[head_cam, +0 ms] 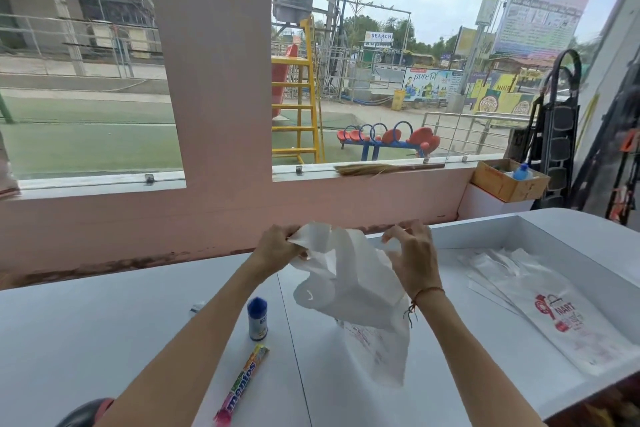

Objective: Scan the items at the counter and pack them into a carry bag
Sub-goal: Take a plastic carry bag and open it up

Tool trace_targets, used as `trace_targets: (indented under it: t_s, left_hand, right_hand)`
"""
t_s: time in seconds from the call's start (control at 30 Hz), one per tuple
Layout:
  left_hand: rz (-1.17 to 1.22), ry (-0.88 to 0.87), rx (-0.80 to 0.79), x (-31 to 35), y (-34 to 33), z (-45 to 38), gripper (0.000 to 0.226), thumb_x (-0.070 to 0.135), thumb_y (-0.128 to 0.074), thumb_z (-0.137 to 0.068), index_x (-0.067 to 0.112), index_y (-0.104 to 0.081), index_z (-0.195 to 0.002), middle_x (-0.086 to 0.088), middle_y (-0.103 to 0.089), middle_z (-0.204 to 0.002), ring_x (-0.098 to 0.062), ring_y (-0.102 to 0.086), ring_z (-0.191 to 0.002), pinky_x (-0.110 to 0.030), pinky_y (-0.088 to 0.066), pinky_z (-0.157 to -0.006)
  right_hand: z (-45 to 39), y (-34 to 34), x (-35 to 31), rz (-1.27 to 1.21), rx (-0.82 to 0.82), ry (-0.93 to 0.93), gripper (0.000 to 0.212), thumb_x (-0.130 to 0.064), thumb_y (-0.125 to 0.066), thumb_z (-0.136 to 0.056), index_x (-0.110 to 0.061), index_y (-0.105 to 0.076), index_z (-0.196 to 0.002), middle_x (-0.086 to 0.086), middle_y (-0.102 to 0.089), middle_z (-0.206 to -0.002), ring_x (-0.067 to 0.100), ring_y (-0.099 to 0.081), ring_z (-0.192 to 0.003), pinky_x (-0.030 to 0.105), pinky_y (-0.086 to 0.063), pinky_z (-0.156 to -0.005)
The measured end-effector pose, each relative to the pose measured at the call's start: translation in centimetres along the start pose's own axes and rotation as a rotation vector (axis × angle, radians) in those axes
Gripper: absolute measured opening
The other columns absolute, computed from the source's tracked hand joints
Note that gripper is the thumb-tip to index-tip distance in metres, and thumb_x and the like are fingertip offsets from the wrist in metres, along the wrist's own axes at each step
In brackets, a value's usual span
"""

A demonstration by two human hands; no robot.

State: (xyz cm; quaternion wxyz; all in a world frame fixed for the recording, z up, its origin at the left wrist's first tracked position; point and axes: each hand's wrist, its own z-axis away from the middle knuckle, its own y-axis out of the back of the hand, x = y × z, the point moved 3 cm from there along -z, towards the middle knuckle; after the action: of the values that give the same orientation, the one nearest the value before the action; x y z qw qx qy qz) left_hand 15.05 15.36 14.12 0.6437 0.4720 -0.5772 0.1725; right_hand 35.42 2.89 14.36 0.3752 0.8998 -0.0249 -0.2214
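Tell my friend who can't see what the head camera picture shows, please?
Two bare hands, left hand and right hand, pull open a thin white plastic carry bag above a white counter. A small blue-capped white bottle and a colourful Mentos candy roll lie nearby, not yet packed.

I see a crumpled white carry bag (pixel 360 291) with red print hanging above the tabletop (pixel 104 333). Left of it a small blue-capped bottle (pixel 257 319) stands upright, a Mentos roll (pixel 242 386) lying flat just nearer me.
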Motion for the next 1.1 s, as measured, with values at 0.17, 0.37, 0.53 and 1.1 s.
trace_targets:
  t_s: [0.17, 0.37, 0.53, 1.1]
  left_hand:
    - [0.258, 0.136, -0.151, 0.4, -1.9, 0.2, 0.022, 0.02, -0.052, -0.088, 0.008, -0.065, -0.076, -0.003, -0.071, -0.068, -0.014, -0.062, -0.06, -0.023, -0.05, -0.065]
    - [0.52, 0.216, -0.581, -0.3, -1.3, 2.6, 0.024, 0.019, -0.051, -0.083, 0.01, -0.07, -0.093, 0.001, -0.073, -0.069, -0.008, -0.056, -0.049, -0.021, -0.047, -0.06]
    - [0.876, 0.334, -0.744, -1.7, -1.3, 3.5, 0.039, 0.032, -0.071, -0.075, 0.015, -0.068, -0.11, -0.01, -0.077, -0.084, -0.008, -0.024, -0.029, -0.015, -0.048, -0.048]
    - [0.46, 0.145, -0.335, -1.5, 0.6, 4.7, 0.039, 0.033, -0.044, -0.096, 0.017, -0.054, -0.129, -0.012, -0.064, -0.115, -0.006, -0.038, -0.04, -0.017, -0.042, -0.044]
  right_hand:
    - [3.8, -2.2, -6.8, -0.272, -0.377, 0.399, 0.018, -0.001, -0.062, -0.073, -0.016, -0.07, -0.081, 0.005, -0.072, -0.081, 0.021, -0.068, -0.072, 0.032, -0.058, -0.066]
    - [7.7, -8.4, -2.0, 0.391, -0.874, 0.085, 0.048, -0.022, -0.045, -0.094, -0.032, -0.036, -0.139, 0.006, -0.032, -0.151, 0.031, -0.036, -0.136, 0.041, -0.037, -0.11]
    - [5.8, -10.1, 0.9, 0.758, -0.813, 0.073, 0.082, -0.034, -0.058, -0.088, -0.033, -0.003, -0.149, -0.002, -0.006, -0.16, 0.027, -0.007, -0.147, 0.045, -0.012, -0.119]
    - [6.6, -10.5, -1.6, 0.517, -0.733, 0.082, 0.032, -0.016, -0.047, -0.091, -0.002, -0.061, -0.116, 0.018, -0.062, -0.124, 0.033, -0.059, -0.113, 0.037, -0.048, -0.092]
